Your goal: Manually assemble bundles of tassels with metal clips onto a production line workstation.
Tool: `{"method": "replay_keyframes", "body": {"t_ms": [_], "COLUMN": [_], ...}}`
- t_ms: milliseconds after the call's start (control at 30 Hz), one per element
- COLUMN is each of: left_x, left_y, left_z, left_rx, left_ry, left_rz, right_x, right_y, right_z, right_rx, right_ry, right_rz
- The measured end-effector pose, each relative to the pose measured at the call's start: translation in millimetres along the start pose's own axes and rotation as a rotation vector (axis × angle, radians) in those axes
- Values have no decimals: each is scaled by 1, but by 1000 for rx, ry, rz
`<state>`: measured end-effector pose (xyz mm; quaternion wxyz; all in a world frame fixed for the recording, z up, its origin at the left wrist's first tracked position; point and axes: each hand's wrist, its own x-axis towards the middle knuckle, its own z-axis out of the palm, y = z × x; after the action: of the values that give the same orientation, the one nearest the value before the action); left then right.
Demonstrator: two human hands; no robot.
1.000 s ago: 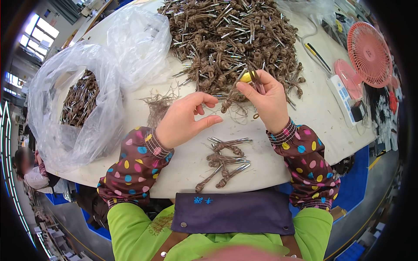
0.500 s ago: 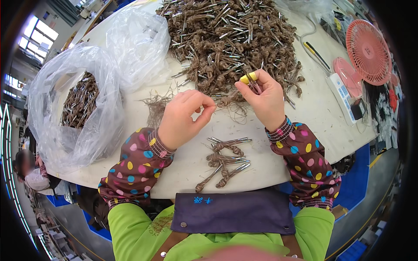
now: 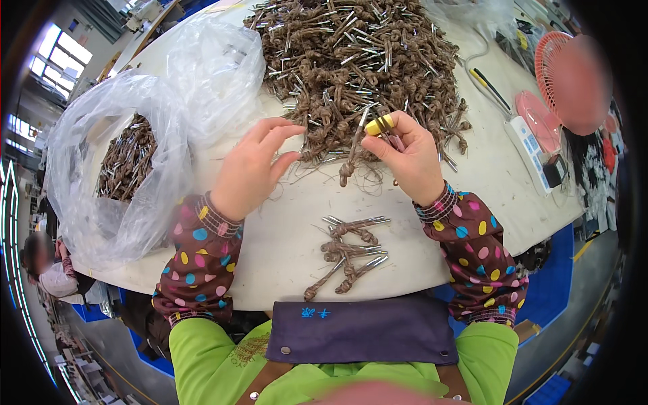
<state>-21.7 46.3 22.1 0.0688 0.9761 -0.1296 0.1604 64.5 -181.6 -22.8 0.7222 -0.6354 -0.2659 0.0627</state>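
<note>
My right hand (image 3: 410, 156) is closed at the front edge of a big pile of brown knotted cords (image 3: 364, 61) with silvery metal tips. Thumb and fingers pinch one knotted cord (image 3: 348, 165), its tip upward and its knot hanging down. The same hand holds a small dark tool with a yellow wrap (image 3: 379, 125), perhaps thread snips; its blades are not clear to see. To the left, my left hand (image 3: 251, 165) hovers with thumb and fingers apart and nothing in it. Between me and the pile lie several separate knotted cords (image 3: 347, 253) in a small group.
On the left, a clear plastic bag (image 3: 71, 175) holds more knotted cords, with another crumpled bag (image 3: 216, 67) behind. A pink fan (image 3: 552, 74), a white power strip (image 3: 530, 152) and a pen (image 3: 496, 94) are at the right. Loose thread ends (image 3: 364, 183) litter the tabletop.
My left hand has moved left, away from my right hand, and its fingers have spread. The knotted cord now hangs upright from my right hand, which has barely moved.
</note>
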Motion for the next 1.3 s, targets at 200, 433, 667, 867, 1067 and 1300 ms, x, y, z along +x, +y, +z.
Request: {"method": "replay_keyframes", "body": {"t_ms": [200, 433, 667, 867, 1067, 1300], "left_x": [2, -1, 2, -3, -4, -6], "left_y": [24, 14, 18, 21, 30, 29], "left_z": [13, 24, 19, 28, 40, 47], "left_rx": [-1086, -1317, -1000, -1090, -1539, -1621], "left_ry": [-355, -509, -261, -153, -332, -268], "left_rz": [-178, -184, -72, -6, -63, -102], "right_x": [-2, -1, -2, 0, 1, -2], "right_y": [-5, -9, -5, -4, 6, -27], "right_z": [7, 2, -3, -8, -1, 3], "right_rx": [188, 177, 252, 326, 225, -473], "right_ry": [-229, -258, -299, -369, -448, -125], "right_rz": [122, 251, 297, 361, 139, -66]}}
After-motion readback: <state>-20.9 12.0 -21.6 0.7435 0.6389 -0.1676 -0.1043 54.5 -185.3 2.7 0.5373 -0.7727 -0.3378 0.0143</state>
